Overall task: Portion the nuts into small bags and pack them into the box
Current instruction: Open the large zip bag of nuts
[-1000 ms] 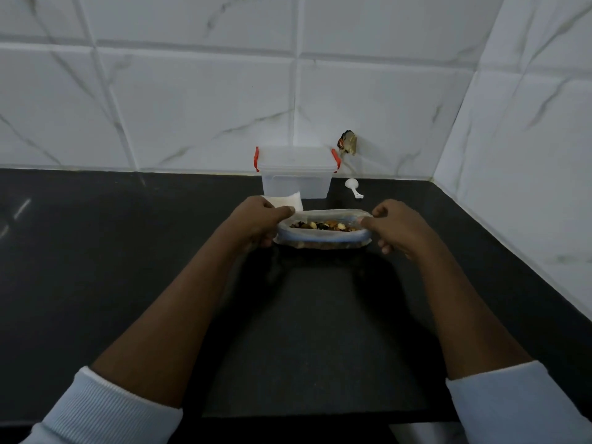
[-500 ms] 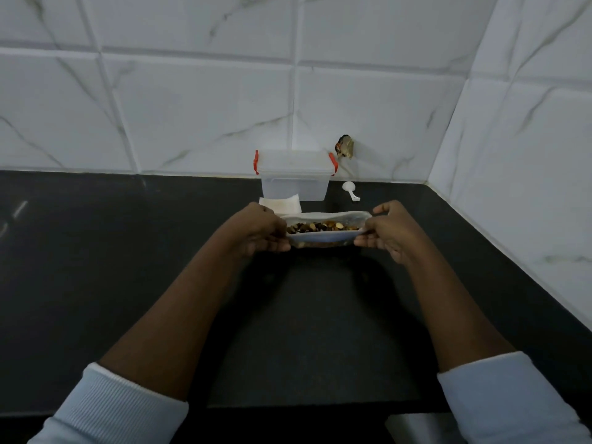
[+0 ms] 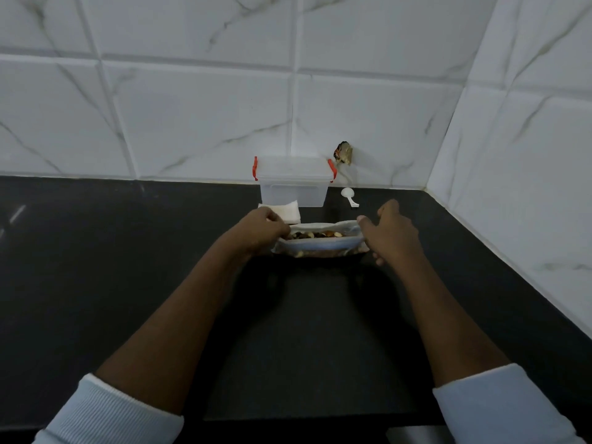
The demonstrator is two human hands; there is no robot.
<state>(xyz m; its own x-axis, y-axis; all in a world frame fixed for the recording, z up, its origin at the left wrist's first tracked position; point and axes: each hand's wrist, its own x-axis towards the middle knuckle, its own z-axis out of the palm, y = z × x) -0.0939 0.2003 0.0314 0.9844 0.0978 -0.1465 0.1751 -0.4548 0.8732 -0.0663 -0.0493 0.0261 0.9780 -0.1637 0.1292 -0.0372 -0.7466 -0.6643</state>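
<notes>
Nuts [image 3: 315, 234] lie in a clear bag [image 3: 320, 246] on the dark table [image 3: 128, 267], in front of the box [image 3: 293, 184] and well short of it. The bag's long axis runs left to right, parallel to the back wall. Its mouth faces up and slightly away, so the nuts show through the narrow opening, and the near lip curves across the front.

The left hand [image 3: 262, 232] grips the bag's left end with curled fingers. The right hand [image 3: 392, 235] is at the right end. Its thumb tip touches the upper right corner, the forefinger is lifted and the other fingers are spread, and I cannot tell whether it pinches the bag.

The box stands against the wall with its lid on and red latches at both ends. A white folded stack [image 3: 283, 211] lies just before it, and a white scoop [image 3: 349, 196] lies to its right.

Half a second ago the right hand's fingers were curled tight on the bag's right end; now they have loosened. More of the bag's lower body now shows below the lip.
</notes>
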